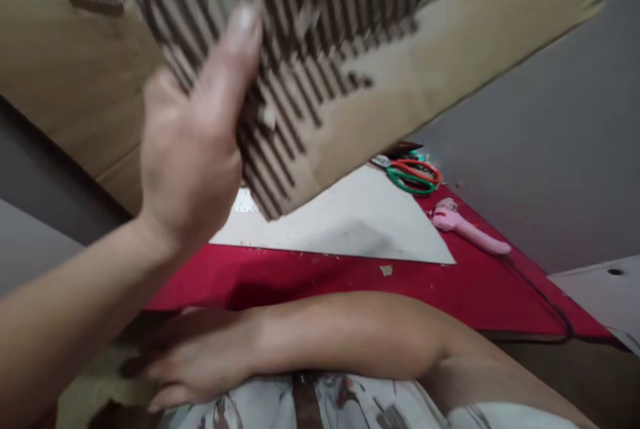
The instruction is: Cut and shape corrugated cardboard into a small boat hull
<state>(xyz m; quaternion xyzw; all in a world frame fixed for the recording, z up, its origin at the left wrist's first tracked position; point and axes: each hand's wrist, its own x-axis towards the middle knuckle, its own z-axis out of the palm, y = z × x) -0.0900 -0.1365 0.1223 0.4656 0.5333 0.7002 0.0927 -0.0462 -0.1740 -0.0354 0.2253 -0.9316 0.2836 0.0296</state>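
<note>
My left hand (pixel 193 149) is raised and closed around a torn piece of corrugated cardboard (pixel 320 75), its thumb lying across the dark ridges. Part of the facing paper is peeled off, and a smooth brown strip runs along the lower right edge. Another brown cardboard panel (pixel 65 69) shows behind the hand at the left; whether it joins the held piece I cannot tell. My right arm crosses low in front of my body. My right hand (pixel 200 352) reaches left near my lap, blurred, with its thumb and fingers apart and nothing visible in them.
A white sheet (pixel 320 229) lies on a red-covered table (pixel 300 279). Scissors with orange and green handles (pixel 413 175) rest at its far right corner. A pink glue gun (pixel 470 229) with a dark cable lies at the right edge. Small scraps (pixel 386 270) are scattered about.
</note>
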